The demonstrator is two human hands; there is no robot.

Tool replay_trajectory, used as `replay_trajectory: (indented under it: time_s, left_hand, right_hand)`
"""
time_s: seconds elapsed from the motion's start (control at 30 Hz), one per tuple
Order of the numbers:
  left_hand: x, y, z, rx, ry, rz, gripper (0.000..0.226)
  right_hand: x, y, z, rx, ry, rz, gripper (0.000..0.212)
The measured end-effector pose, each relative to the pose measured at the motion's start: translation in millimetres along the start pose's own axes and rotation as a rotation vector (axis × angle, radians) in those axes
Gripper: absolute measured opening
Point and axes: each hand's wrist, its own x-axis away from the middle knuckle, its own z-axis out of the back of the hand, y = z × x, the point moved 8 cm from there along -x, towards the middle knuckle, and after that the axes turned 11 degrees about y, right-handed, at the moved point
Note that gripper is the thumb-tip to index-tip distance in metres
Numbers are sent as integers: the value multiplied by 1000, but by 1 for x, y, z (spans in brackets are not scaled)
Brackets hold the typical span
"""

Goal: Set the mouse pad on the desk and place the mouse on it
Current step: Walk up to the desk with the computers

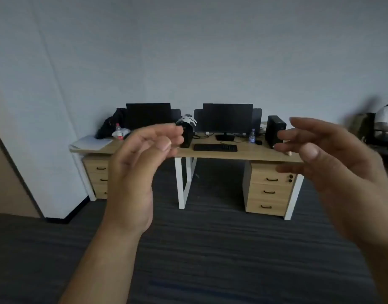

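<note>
Both hands raised, empty: left hand [140, 163] fingers loosely curled, right hand [333, 163] spread. Desk [250, 155] well beyond hands, keyboard [215, 147] between them. Mouse pad, mouse not discernible. Nothing done; everything left.

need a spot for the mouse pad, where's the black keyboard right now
In the head view, the flat black keyboard lies on the light wooden desk, right of centre, just in front of the right-hand black monitor.

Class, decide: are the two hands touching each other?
Apart. The head view shows the desk and floor between the left hand and right hand.
</note>
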Motion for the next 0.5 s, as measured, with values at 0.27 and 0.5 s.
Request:
replay_trajectory:
  time_s: [0.27,0.5]
  left_hand:
    - [-174,-115,-12,87,-38,-98,25]
    - [-280,-246,-39,93,-45,-80,23]
  right_hand:
    - [-164,106,-64,7,21,98,65]
    - [-283,227,-76,-7,22,80,66]
